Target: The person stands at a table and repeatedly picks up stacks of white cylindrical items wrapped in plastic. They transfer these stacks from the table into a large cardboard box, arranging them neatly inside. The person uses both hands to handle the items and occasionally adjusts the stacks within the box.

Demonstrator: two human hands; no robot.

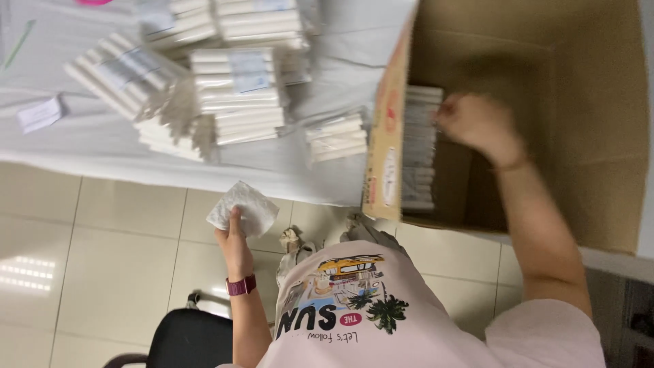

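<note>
One cardboard box (586, 136), white packs (419, 150) inside

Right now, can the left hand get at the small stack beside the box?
Probably yes: the left hand is just off the table edge, with nothing between it and the small stack. But its grip already holds a white packet, so taking more looks awkward.
</note>
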